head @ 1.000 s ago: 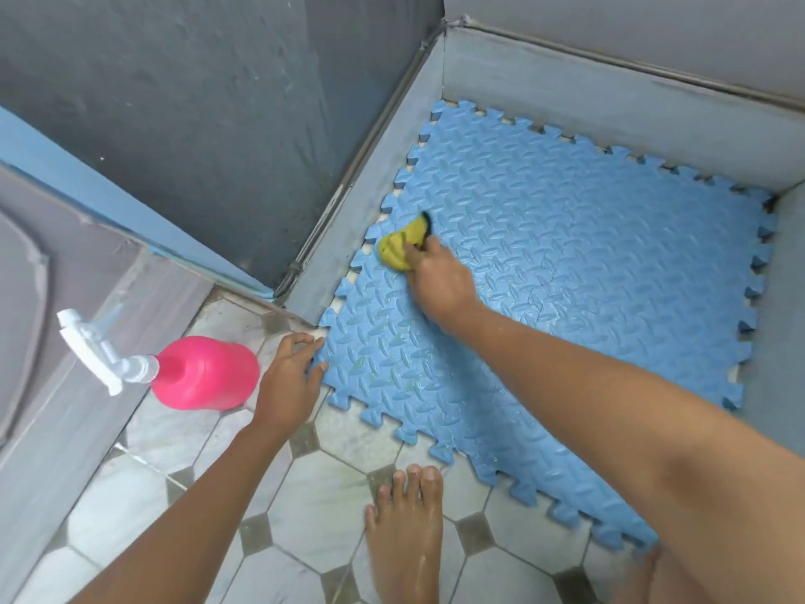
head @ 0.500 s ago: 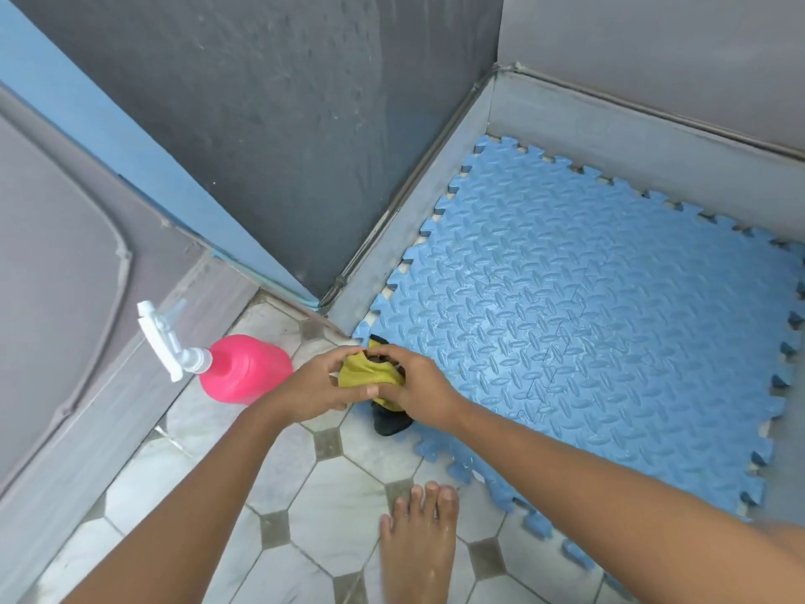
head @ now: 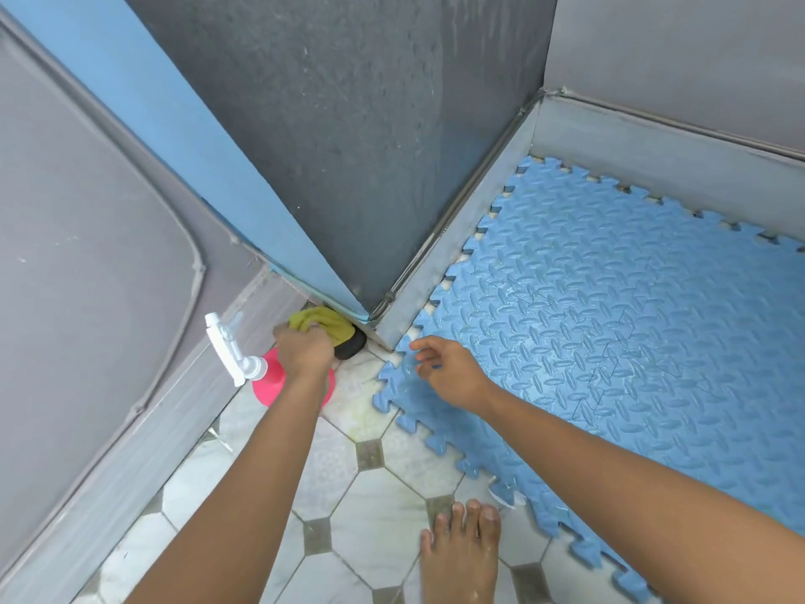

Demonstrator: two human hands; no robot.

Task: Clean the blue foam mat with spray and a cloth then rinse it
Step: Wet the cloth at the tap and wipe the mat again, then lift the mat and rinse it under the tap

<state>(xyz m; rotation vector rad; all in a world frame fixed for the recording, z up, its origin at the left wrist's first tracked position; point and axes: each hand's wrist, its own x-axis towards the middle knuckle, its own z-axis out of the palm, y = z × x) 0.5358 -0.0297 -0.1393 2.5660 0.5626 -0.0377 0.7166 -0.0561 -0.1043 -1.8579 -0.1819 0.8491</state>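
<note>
At centre left, the left hand [head: 305, 353] alone now grips the cloth [head: 318, 322] (both held it before); the right hand [head: 448, 368] hovers, fingers loose, over the mat [head: 610, 342].

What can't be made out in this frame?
Head view:
- Spray bottle: pink body mostly hidden behind the left hand.
- Cloth: partly covered by that hand's fingers; dark piece beneath it unclear.
- Mat: right side cut off by the frame edge; part under the right forearm.
- Right hand: contact with the mat unclear.
</note>
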